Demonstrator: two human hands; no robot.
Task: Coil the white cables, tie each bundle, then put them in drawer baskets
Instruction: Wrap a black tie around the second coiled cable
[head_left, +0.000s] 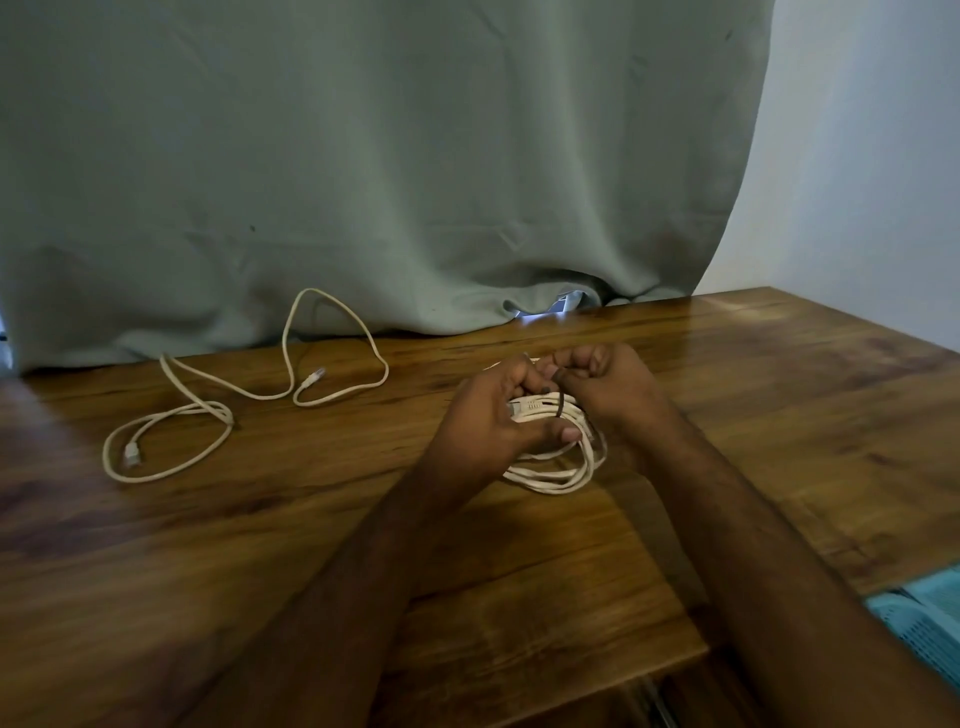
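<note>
My left hand (485, 421) grips a coiled white cable bundle (558, 470) just above the wooden table (260, 545), thumb under the strands. A dark tie (561, 404) loops around the bundle's top. My right hand (605, 387) pinches the upper end of that tie, fingers curled close to the left hand's fingertips. The lower loops of the bundle hang out below both hands. A second white cable (244, 387) lies loose and uncoiled on the table to the left, with a plug at each end.
A grey-green curtain (363, 182) hangs along the table's back edge, its hem resting on the wood. A light blue mesh basket (924, 623) shows at the lower right, below the table's edge. A white wall stands at the right.
</note>
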